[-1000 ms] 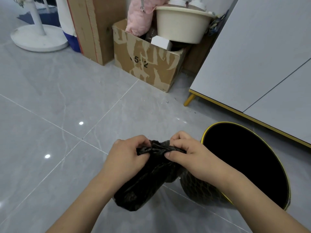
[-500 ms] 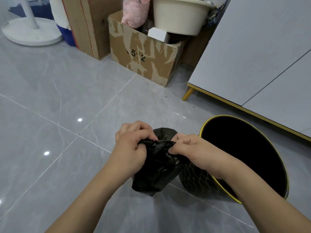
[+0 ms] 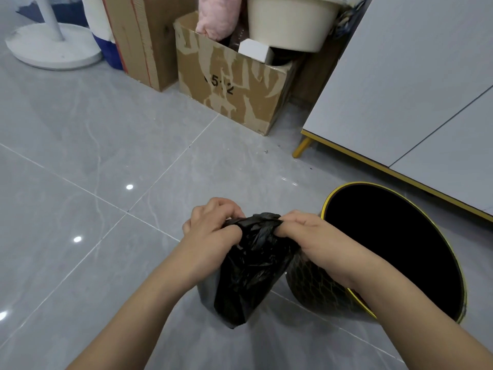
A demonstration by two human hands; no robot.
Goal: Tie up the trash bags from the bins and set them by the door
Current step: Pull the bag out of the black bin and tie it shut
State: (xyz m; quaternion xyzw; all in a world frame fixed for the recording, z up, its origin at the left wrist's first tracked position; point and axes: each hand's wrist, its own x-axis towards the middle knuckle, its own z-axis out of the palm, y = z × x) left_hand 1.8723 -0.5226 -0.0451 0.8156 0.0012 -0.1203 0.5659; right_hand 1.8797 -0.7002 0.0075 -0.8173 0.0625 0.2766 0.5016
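A small black plastic trash bag (image 3: 250,268) is held up above the grey tiled floor (image 3: 106,156), its gathered top gripped by the curled fingers of the left hand (image 3: 213,231) on one side and pinched by the right hand (image 3: 306,236) on the other. Just beside it on the right, a round black bin with a yellow rim (image 3: 394,252) is seen on the floor, before a torn brown cardboard box (image 3: 229,84).

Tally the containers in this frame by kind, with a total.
Black trash bag: 1
Black bin with yellow rim: 1
Cardboard boxes: 2
Cream plastic tub: 1
Small white box: 1
Total: 6
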